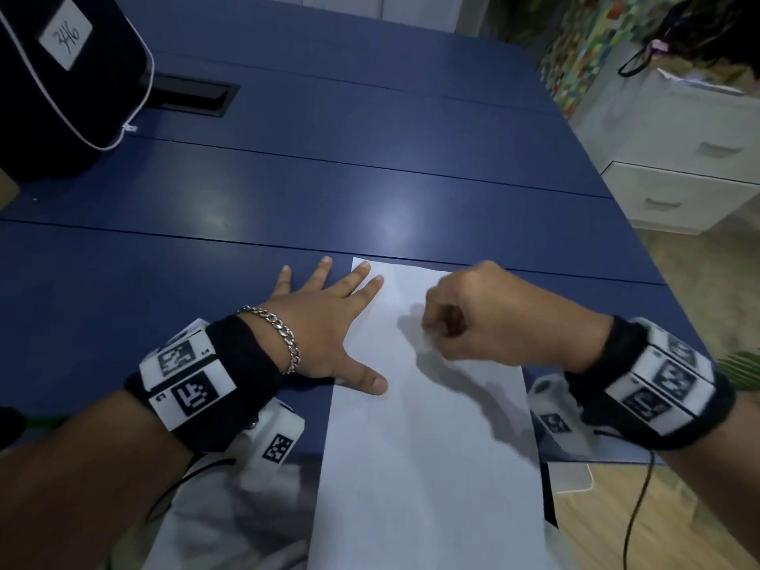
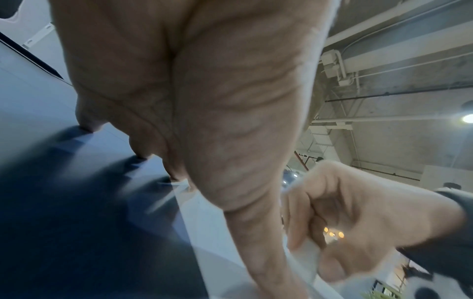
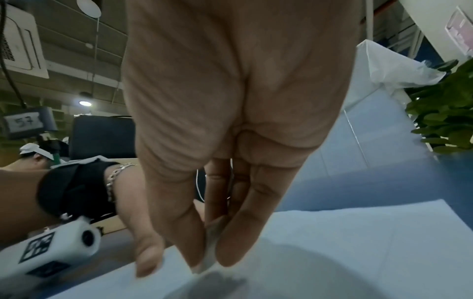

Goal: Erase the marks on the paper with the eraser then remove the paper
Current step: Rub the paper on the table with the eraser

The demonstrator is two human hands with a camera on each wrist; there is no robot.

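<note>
Paper (image 1: pixel 427 425), one sheet, lies on the blue table (image 1: pixel 288 191); left hand (image 1: pixel 325 322) presses it with fingers spread flat, right hand (image 1: pixel 477 318) pinches one white eraser (image 3: pixel 211 248) against it

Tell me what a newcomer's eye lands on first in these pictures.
First, the white paper lying lengthwise on the blue table, its near end hanging past the table's edge. Then the two hands on it: the left hand spread flat, fingertips and thumb pressing the sheet's left edge, and the right hand curled over the upper part, pinching a small white eraser against the sheet. A black bag sits at the far left corner.
</note>
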